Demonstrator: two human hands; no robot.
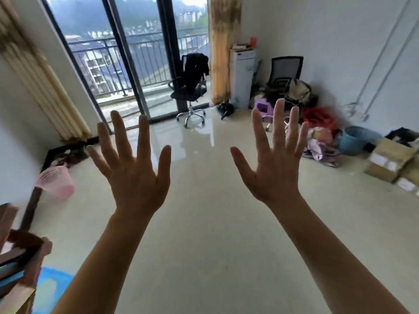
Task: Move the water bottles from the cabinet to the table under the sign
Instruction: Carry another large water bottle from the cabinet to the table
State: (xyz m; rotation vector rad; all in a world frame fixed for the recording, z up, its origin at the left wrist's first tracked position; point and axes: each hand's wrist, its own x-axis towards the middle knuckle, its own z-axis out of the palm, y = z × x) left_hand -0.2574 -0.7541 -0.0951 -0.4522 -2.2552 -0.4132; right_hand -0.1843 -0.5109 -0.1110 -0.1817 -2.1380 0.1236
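No readable text anywhere. The brown cardboard boxes (390,163) on the floor at right carry white labels, too blurred to read. The tall white appliance (242,78) by the yellow curtain has a bluish strip near the top and a small mark lower down, both illegible. No numbers, brands or signs legible.

Daylight pours through tall glass balcony doors (127,64) onto a glossy pale tile floor (204,223). A black office chair (190,87) stands by the doors, beige curtains (220,48) hang beside them, and clutter lines the white wall (328,30).
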